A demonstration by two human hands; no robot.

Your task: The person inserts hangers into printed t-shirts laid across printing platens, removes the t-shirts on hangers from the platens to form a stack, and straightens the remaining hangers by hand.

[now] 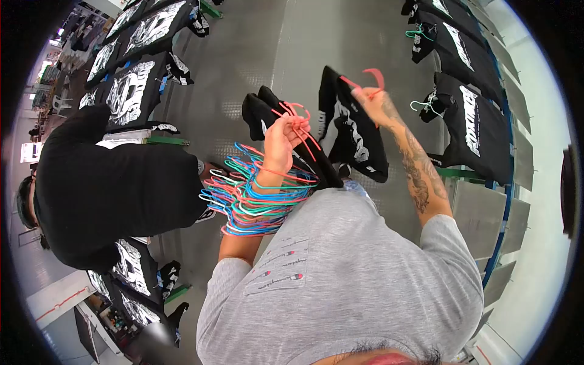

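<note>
Head view: at left, coloured plastic hangers (252, 210) ring the left forearm (271, 178); the left hand (280, 143) clutches red hangers (296, 111) with dark garments (254, 115). Right hand (372, 103) grips a red hanger (376, 77); its black printed shirt (372, 143) hangs nearer, lengthwise far to near, closest to that hand.

I could not count the overlapping coloured hangers (261, 198), which partly hid the left forearm (271, 178). Folds broke up the print on the black garment (371, 131) near the right hand (374, 104). The co-worker's (121, 176) hands escaped my view. A near-left grey shape (157, 336) was blurred; the top edge cropped the far-right shirt (417, 9).
</note>
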